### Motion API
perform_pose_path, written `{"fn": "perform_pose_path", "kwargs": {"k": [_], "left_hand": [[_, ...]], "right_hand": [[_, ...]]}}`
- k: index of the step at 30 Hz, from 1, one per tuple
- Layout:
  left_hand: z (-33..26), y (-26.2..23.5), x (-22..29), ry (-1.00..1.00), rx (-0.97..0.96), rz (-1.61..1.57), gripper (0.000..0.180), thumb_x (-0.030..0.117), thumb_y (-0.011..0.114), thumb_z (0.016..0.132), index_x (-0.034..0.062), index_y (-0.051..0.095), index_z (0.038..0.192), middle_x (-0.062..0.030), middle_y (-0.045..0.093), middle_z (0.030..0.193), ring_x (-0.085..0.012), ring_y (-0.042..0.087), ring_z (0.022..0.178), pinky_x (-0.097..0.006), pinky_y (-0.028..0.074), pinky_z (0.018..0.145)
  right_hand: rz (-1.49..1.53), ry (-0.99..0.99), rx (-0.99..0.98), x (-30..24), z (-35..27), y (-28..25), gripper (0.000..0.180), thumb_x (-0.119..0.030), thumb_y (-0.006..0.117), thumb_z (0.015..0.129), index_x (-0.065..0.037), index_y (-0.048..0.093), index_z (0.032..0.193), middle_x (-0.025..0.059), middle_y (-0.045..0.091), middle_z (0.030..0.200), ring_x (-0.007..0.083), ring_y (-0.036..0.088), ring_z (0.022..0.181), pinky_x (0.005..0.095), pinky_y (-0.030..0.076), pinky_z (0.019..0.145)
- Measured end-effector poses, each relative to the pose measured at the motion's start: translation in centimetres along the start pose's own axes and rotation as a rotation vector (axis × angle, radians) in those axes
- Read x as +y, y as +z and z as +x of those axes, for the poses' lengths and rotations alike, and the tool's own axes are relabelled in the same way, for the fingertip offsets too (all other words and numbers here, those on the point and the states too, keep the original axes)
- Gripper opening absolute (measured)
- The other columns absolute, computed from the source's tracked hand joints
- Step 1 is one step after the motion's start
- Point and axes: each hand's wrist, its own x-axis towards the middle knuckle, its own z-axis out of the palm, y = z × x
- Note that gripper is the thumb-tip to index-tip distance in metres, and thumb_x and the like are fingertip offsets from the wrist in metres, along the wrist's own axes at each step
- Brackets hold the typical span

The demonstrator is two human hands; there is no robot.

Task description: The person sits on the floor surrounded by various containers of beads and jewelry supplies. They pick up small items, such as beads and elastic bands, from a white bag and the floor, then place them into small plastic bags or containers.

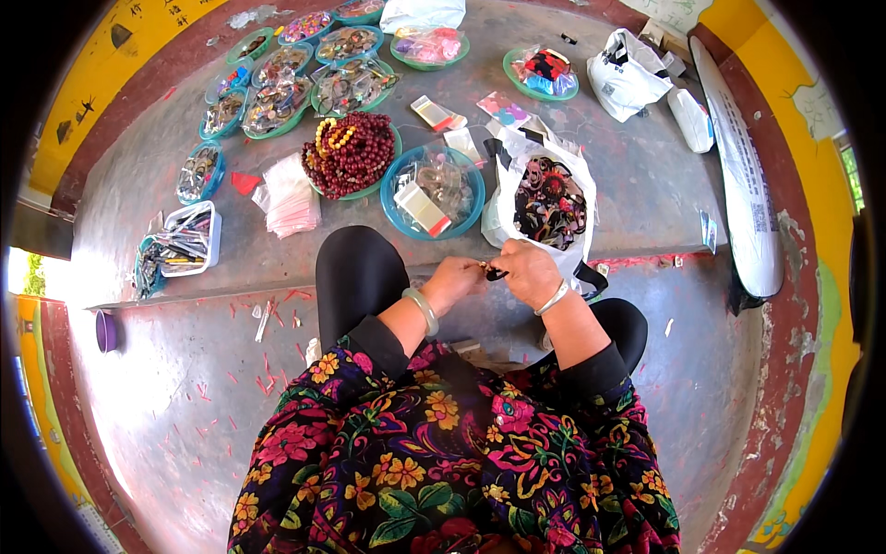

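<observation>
Hands (457, 282): basin (473, 210), bag (499, 208) block fwd; gap btwn 2 knees (363, 268).

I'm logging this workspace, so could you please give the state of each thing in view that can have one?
Right hand: closed on a small dark piece
Left hand: fingertips pinched beside it
Nearest white bag: open, filled with dark bands
Large blue basin: open, holding packets and a box
Dark red beads: heaped on a green plate
White tray: open, crowded with slender items
Pale packets: stacked loosely

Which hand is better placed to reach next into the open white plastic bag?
Probably the right hand: it is nearer the open white plastic bag, while the left hand is farther left.
</observation>
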Motion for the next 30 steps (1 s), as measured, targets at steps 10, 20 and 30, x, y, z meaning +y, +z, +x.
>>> {"fn": "perform_pose_path", "kwargs": {"k": [10,20,30], "left_hand": [[-0.1,-0.1,0.5,-0.053,-0.011,-0.164,0.024,0.014,0.045,0.089,-0.0042,0.057,0.099,-0.0081,0.060,0.089,-0.0137,0.060,0.077,-0.023,0.050,0.072],[-0.1,0.2,0.4,-0.037,-0.089,-0.150,0.026,0.013,0.039,0.091,-0.0040,0.055,0.103,-0.0104,0.061,0.096,-0.0181,0.061,0.087,-0.025,0.050,0.077],[-0.5,0.4,0.7,-0.020,-0.083,-0.124,0.028,0.013,0.038,0.091,-0.0051,0.054,0.106,-0.0103,0.058,0.099,-0.0179,0.060,0.089,-0.026,0.050,0.078]], "right_hand": [[0.140,0.104,0.016,-1.5,0.7,-0.7,0.023,-0.006,0.058,0.065,-0.008,0.063,0.087,0.0098,0.055,0.085,0.0282,0.054,0.083,0.0361,0.046,0.072],[0.092,-0.060,0.098,-0.3,0.8,-0.5,0.018,-0.007,0.058,0.066,-0.006,0.066,0.082,0.0090,0.055,0.073,0.0268,0.053,0.073,0.0355,0.042,0.071],[0.034,-0.059,0.114,-0.5,0.9,-0.8,0.011,-0.009,0.055,0.070,-0.009,0.066,0.071,0.0078,0.053,0.068,0.0261,0.051,0.071,0.0355,0.041,0.067]]}}
